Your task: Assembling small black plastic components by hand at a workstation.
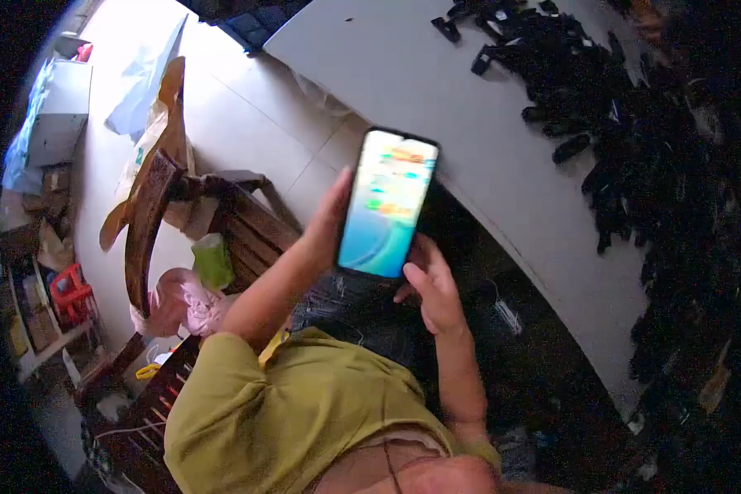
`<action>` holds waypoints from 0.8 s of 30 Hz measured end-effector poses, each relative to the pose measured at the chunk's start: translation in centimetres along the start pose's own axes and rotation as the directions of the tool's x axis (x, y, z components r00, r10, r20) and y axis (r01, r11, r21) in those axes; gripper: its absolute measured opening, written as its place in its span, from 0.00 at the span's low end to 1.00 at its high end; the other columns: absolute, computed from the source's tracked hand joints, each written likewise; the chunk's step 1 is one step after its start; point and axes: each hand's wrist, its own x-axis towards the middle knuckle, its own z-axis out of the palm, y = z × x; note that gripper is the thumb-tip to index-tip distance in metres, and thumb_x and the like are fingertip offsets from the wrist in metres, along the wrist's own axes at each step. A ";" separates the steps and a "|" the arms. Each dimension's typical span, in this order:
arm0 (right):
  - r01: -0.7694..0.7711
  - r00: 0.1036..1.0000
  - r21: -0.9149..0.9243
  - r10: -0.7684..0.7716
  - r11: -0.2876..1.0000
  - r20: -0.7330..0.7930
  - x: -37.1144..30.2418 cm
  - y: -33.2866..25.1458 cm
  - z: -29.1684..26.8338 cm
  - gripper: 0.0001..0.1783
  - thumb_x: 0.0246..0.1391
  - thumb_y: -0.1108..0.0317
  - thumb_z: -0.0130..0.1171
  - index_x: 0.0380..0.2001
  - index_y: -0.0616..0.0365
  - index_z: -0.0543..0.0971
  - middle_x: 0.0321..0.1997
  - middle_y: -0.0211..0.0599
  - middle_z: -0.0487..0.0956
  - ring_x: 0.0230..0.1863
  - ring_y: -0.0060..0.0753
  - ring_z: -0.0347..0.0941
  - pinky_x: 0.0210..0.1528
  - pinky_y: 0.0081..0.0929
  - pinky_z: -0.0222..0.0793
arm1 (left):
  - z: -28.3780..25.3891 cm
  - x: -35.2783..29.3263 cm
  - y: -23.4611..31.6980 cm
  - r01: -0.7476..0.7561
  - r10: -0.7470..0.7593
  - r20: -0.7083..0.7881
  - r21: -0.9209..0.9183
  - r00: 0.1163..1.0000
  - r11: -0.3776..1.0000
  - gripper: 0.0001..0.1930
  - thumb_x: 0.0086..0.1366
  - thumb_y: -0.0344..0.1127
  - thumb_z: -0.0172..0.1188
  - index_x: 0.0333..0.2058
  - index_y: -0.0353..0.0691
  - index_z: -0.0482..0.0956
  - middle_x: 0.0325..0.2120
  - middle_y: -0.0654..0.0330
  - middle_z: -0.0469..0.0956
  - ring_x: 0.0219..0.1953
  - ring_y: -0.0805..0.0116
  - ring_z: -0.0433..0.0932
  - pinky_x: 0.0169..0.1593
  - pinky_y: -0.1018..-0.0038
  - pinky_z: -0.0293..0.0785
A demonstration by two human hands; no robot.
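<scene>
A smartphone with a lit screen and a dark rim is held up in front of me, slightly tilted. Colourful app icons, blurred, fill the upper part of its screen. My left hand grips the phone's left edge, its fingers mostly hidden behind it. By the phone's lower right corner is my right hand, thumb raised near the screen edge and fingers curled below. Whether the right fingers press on the phone I cannot make out.
To the right stands a white table with a large heap of small black pieces. A carved wooden chair is at the left, with a green packet and pink cloth beside it. A red plastic basket sits farther left.
</scene>
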 end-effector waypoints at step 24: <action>-0.153 0.243 -0.886 -0.852 0.438 -0.464 -0.7 -10.0 -14.3 0.19 0.44 0.76 0.58 0.43 0.59 0.72 0.40 0.41 0.72 0.41 0.39 0.70 0.42 0.29 0.67 | -13.2 0.0 7.8 -0.285 0.472 0.487 0.853 0.734 -0.437 0.09 0.57 0.28 0.51 0.37 0.40 0.76 0.32 0.51 0.75 0.36 0.50 0.74 0.38 0.67 0.70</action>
